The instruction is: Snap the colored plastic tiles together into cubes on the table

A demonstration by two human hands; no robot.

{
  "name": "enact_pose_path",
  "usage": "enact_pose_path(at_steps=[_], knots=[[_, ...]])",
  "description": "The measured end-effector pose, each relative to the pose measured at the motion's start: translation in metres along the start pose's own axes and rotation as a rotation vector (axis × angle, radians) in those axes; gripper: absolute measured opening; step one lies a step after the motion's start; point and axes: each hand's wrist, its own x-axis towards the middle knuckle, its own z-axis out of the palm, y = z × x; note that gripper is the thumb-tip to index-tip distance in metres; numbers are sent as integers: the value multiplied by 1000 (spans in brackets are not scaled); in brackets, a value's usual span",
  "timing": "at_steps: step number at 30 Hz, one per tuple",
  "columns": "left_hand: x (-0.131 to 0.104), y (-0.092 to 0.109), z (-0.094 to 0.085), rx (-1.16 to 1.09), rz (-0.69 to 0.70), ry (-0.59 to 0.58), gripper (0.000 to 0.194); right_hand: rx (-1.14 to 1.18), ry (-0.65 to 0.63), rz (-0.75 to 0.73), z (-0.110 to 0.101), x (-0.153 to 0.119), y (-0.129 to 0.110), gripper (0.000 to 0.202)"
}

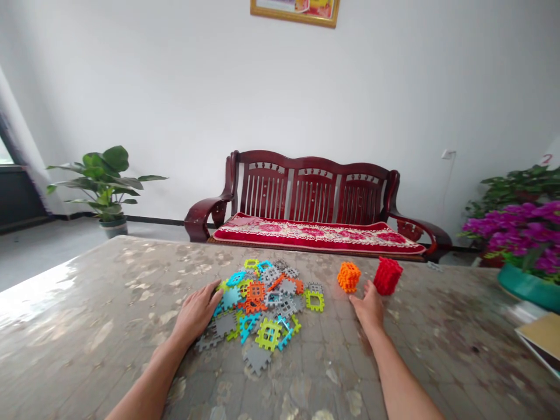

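Note:
A heap of flat, interlocking plastic tiles [262,300] in grey, orange, green and blue lies spread on the table [87,326]. My left hand [198,312] rests palm down at the heap's left edge, fingers touching the blue and green tiles. An orange cube [349,276] and a red cube [387,275], each built from such tiles, stand to the right of the heap. My right hand [370,306] lies flat on the table just in front of the two cubes, fingertips close to the red one. It holds nothing.
A dark red wooden bench [306,198] with a red cushion stands behind the table. A green potted plant [105,181] is at the back left. Purple flowers in a teal pot [525,262] and a book [542,338] sit at the table's right edge.

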Motion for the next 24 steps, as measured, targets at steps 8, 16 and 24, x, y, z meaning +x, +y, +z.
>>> enact_pose_path(at_steps=[8, 16, 24], knots=[[0, -2, -1, 9, 10, -2, 54, 160, -190, 55, 0, 22, -8, 113], [0, -2, -1, -4, 9, -7, 56, 318, -351, 64, -2, 44, 7, 106], [0, -4, 0, 5, 12, 0, 54, 352, -397, 20, -7, 52, -2, 95]])
